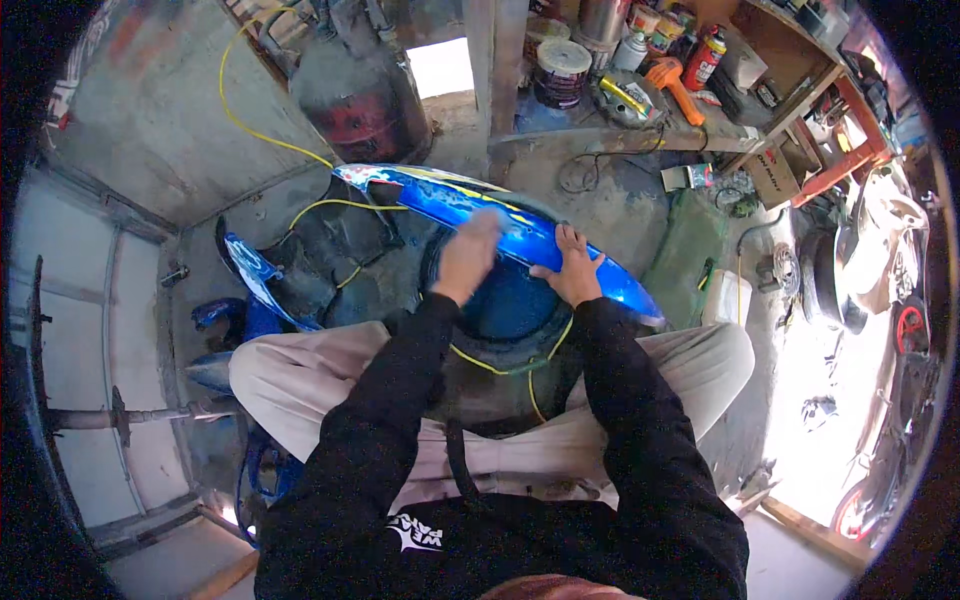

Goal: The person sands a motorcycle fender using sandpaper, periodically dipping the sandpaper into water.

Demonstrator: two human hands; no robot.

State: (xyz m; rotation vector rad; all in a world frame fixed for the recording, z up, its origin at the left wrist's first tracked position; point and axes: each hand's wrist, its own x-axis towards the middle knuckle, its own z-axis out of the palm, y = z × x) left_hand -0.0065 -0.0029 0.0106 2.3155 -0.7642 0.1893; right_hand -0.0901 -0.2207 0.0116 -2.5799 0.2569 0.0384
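A long curved glossy blue body panel (527,236), like a motorcycle fairing, lies across in front of my knees. Its far edge carries yellow and white markings, and scuffed, whitish patches show toward its left end. My left hand (469,256) rests on the middle of the panel, its fingers smeared by motion; whether anything is under them cannot be made out. My right hand (575,268) grips the panel's right half, thumb at the near edge and fingers over the top. Below the panel sits a dark round tub or tyre-like ring (497,305), partly covered by it.
Another blue and white panel (257,275) lies at my left. A yellow cord (350,204) winds over the floor, passing near my legs. A dark red tank (362,122) stands at the far left; a wooden shelf (610,143) at the far right holds cans and an orange tool (675,88).
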